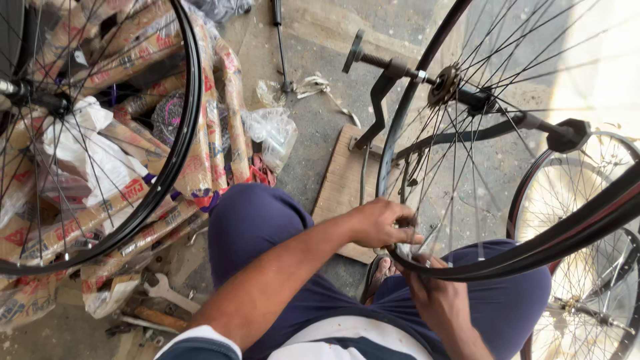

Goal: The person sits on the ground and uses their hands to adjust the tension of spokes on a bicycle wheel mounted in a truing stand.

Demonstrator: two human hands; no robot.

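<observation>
Over lap: left hand pinches wheel rim; right hand grips rim underneath; spare wheels crowd both sides.

Bicycle wheels: three — one at floor's left edge, one in stand at centre-right, one at right edge. Hands: two, left, right. Spanner: one. Wooden board: one.

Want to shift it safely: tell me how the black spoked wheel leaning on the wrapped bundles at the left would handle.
The black wheel probably feels light: thin rim, fine spokes. Round and only leaning on the paper-wrapped bundles, it would likely roll or topple when nudged. Spokes may bend if gripped.
</observation>
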